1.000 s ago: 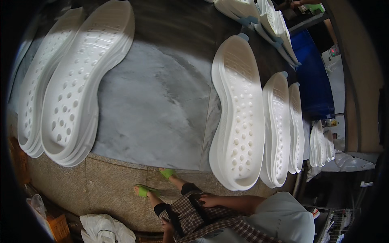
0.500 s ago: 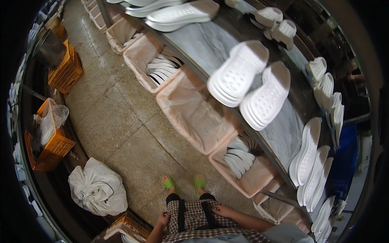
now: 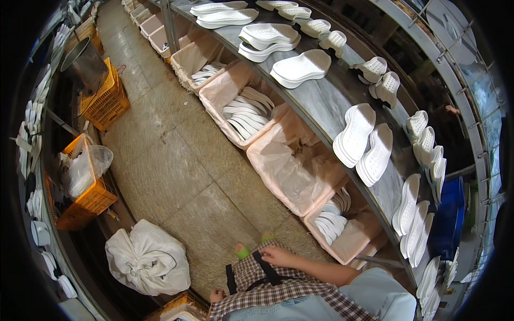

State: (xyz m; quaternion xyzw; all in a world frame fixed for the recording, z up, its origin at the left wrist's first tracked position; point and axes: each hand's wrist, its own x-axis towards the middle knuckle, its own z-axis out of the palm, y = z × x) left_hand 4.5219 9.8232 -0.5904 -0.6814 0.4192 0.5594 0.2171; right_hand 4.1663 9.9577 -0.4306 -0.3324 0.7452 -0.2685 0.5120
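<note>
My right hand (image 3: 274, 256) is in front of my brown checked apron (image 3: 249, 272), beside one of its black straps (image 3: 266, 269). Its fingers are bent in and close together; whatever may be inside them is hidden. Low by the apron's left side is my left hand (image 3: 217, 295), its fingers curled, and I cannot make out what they hold. To my right, white shoe soles (image 3: 354, 134) stand in stacked pairs on a long grey marbled bench (image 3: 321, 109). Neither hand touches the soles.
Lined bins (image 3: 267, 198) line the bench's underside, several holding soles (image 3: 332, 224). Left of the walkway (image 3: 171, 155) lie a tied white sack (image 3: 147, 258), an orange crate with plastic (image 3: 96, 200) and a metal drum (image 3: 85, 63) on another crate (image 3: 107, 101). A blue container (image 3: 450, 216) stands far right.
The bench, bins and crates have shifted right and down in view. My right hand has come up and left over the apron, with its arm stretched further forward; my left hand sits slightly lower.
</note>
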